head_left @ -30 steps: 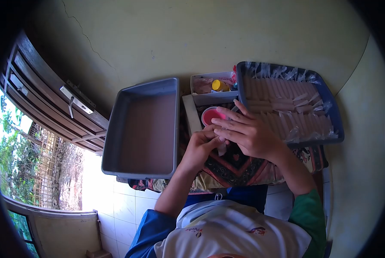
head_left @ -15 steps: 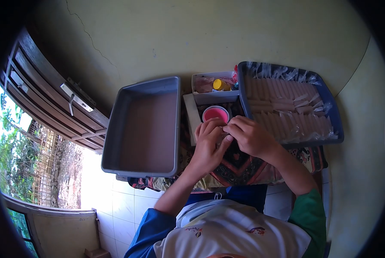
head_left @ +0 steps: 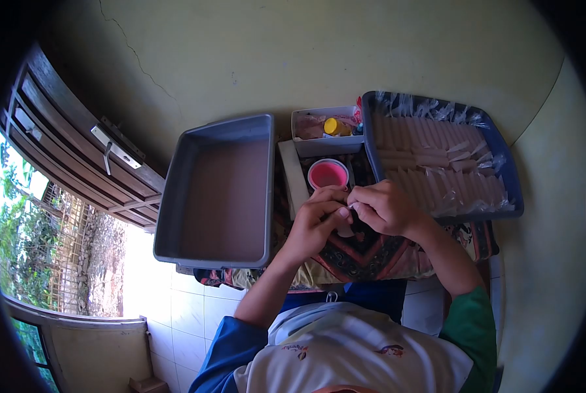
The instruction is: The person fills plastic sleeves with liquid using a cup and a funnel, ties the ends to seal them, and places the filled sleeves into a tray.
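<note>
My left hand [head_left: 320, 223] is closed around a slim plastic bag [head_left: 346, 230] with pinkish-brown contents, whose lower end shows beneath the fingers. The fingertips of my right hand [head_left: 383, 206] pinch the bag's upper end, close against the left thumb. Most of the bag is hidden by the hands. Just beyond them stands a pink cup [head_left: 328, 174] with a pale rim. To the right, a blue tub [head_left: 517, 190] holds rows of similar filled plastic bags [head_left: 430, 141].
A grey tub [head_left: 271, 196] with brownish liquid stands at left. A white box [head_left: 329, 145] at the back contains a yellow-lidded jar [head_left: 332, 126]. A pale block [head_left: 294, 173] lies beside the cup. Patterned cloth [head_left: 365, 262] covers the table; an open door [head_left: 96, 150] is at left.
Both hands have shifted slightly, the right a little to the right and down. The lower end of the bag now shows beneath my left fingers.
</note>
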`<state>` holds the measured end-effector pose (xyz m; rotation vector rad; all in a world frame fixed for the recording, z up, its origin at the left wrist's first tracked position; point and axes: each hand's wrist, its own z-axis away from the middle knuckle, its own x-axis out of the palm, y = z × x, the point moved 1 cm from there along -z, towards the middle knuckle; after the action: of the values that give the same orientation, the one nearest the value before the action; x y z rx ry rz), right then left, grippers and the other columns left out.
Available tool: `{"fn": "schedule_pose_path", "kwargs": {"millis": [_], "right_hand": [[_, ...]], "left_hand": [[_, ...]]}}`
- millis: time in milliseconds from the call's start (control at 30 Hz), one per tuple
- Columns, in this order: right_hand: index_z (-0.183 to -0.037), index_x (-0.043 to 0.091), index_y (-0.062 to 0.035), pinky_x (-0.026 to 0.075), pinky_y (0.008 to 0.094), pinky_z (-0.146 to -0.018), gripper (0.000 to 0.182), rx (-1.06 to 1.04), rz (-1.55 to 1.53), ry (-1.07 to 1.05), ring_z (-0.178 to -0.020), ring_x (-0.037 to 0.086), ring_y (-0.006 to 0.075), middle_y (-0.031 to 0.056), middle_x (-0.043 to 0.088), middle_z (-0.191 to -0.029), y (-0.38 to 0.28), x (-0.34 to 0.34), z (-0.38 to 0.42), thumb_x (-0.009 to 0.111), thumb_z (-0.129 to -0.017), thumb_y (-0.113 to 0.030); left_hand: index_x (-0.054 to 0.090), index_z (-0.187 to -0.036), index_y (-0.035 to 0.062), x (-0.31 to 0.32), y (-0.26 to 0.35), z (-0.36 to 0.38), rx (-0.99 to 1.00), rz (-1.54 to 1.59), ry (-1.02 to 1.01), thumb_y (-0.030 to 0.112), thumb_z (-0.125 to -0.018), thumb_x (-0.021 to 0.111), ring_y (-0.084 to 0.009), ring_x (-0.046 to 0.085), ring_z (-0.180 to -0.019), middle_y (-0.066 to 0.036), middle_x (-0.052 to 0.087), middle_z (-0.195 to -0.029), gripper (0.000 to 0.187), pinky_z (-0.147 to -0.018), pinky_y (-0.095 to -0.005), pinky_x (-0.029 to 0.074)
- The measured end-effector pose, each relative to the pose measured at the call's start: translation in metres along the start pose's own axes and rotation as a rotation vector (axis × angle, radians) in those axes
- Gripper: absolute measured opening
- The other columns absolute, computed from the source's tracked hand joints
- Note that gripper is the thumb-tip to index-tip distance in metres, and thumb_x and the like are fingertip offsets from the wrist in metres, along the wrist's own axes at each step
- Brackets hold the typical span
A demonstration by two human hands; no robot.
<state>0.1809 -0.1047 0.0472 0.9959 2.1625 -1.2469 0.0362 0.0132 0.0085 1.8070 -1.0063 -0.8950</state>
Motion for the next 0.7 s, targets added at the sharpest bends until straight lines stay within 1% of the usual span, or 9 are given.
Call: {"fn": "schedule_pose_path", "kwargs": {"millis": [67, 133, 267, 400, 467, 567, 633, 667, 700], "right_hand": [[-0.083, 0.058, -0.0028, 0.048, 0.0413, -0.058, 0.006, -0.005, -0.05, -0.013, -0.061, 0.061, 0.0347, 0.0139, 0.06, -0.066, 0.002, -0.004, 0.0, 0.057, -0.084, -0.009], [-0.082, 0.062, -0.0025, 0.049, 0.0377, -0.058, 0.009, 0.085, -0.027, -0.177, -0.063, 0.063, 0.0314, 0.0138, 0.063, -0.068, 0.001, -0.008, 0.0, 0.059, -0.086, -0.01], [-0.081, 0.063, -0.002, 0.05, 0.0367, -0.06, 0.011, 0.085, -0.105, -0.193, -0.066, 0.065, 0.0307, 0.0137, 0.066, -0.072, 0.006, -0.003, 0.005, 0.061, -0.088, -0.011], [-0.083, 0.063, -0.0008, 0.051, 0.0358, -0.064, 0.011, 0.156, -0.119, -0.197, -0.071, 0.067, 0.0306, 0.0132, 0.068, -0.075, 0.002, -0.004, 0.005, 0.06, -0.089, -0.01], [-0.082, 0.062, -0.0004, 0.051, 0.0357, -0.065, 0.012, 0.179, -0.126, -0.185, -0.072, 0.067, 0.0308, 0.013, 0.068, -0.075, 0.001, -0.004, 0.006, 0.06, -0.089, -0.01], [-0.079, 0.06, -0.0002, 0.049, 0.0373, -0.061, 0.014, 0.202, -0.076, -0.161, -0.068, 0.066, 0.0313, 0.0137, 0.065, -0.069, 0.0, -0.004, 0.009, 0.06, -0.089, -0.011], [-0.075, 0.056, 0.0002, 0.044, 0.0387, -0.056, 0.019, 0.242, -0.001, -0.175, -0.06, 0.06, 0.0317, 0.0146, 0.059, -0.062, -0.005, -0.007, 0.01, 0.06, -0.089, -0.011], [-0.075, 0.056, 0.0002, 0.044, 0.0387, -0.056, 0.019, 0.245, -0.001, -0.174, -0.06, 0.06, 0.0317, 0.0146, 0.059, -0.062, -0.007, -0.009, 0.01, 0.06, -0.089, -0.011], [-0.075, 0.057, 0.0004, 0.043, 0.0411, -0.056, 0.021, 0.263, -0.02, -0.164, -0.06, 0.057, 0.0357, 0.0181, 0.057, -0.063, -0.009, -0.012, 0.01, 0.059, -0.09, -0.014]], "left_hand": [[0.069, -0.078, -0.0014, -0.002, 0.001, 0.001, -0.054, 0.013, -0.002, 0.009, -0.084, 0.063, -0.0264, 0.05, -0.112, -0.009, 0.062, -0.103, 0.013, -0.099, -0.0398, 0.036], [0.07, -0.078, -0.0004, -0.006, -0.002, 0.003, -0.046, -0.029, -0.02, 0.01, -0.083, 0.065, -0.0265, 0.05, -0.111, -0.009, 0.063, -0.102, 0.012, -0.099, -0.0392, 0.036], [0.071, -0.078, 0.0025, -0.008, -0.002, 0.008, -0.055, -0.135, -0.044, 0.012, -0.079, 0.068, -0.0266, 0.05, -0.112, -0.007, 0.064, -0.099, 0.01, -0.098, -0.0391, 0.037], [0.073, -0.079, 0.0037, -0.007, -0.005, 0.008, -0.033, -0.173, -0.029, 0.011, -0.077, 0.069, -0.0271, 0.051, -0.111, -0.006, 0.065, -0.097, 0.009, -0.099, -0.0398, 0.037], [0.075, -0.081, 0.0046, -0.007, -0.004, 0.007, 0.045, -0.23, 0.018, 0.01, -0.073, 0.072, -0.0278, 0.053, -0.11, -0.005, 0.066, -0.094, 0.01, -0.098, -0.0407, 0.038], [0.076, -0.083, 0.0057, -0.008, 0.001, 0.005, 0.074, -0.275, 0.037, 0.009, -0.069, 0.075, -0.0279, 0.054, -0.109, -0.005, 0.066, -0.093, 0.014, -0.097, -0.041, 0.039], [0.076, -0.083, 0.0057, -0.007, 0.004, 0.005, 0.068, -0.256, 0.048, 0.009, -0.069, 0.076, -0.0279, 0.053, -0.109, -0.005, 0.066, -0.093, 0.015, -0.097, -0.041, 0.039], [0.076, -0.083, 0.0057, -0.007, 0.005, 0.006, 0.06, -0.238, 0.06, 0.008, -0.068, 0.077, -0.0279, 0.053, -0.109, -0.004, 0.066, -0.094, 0.016, -0.096, -0.0411, 0.04], [0.076, -0.083, 0.0057, -0.007, 0.005, 0.006, 0.06, -0.237, 0.058, 0.008, -0.068, 0.077, -0.0279, 0.053, -0.109, -0.004, 0.066, -0.094, 0.016, -0.096, -0.0411, 0.04]]}}
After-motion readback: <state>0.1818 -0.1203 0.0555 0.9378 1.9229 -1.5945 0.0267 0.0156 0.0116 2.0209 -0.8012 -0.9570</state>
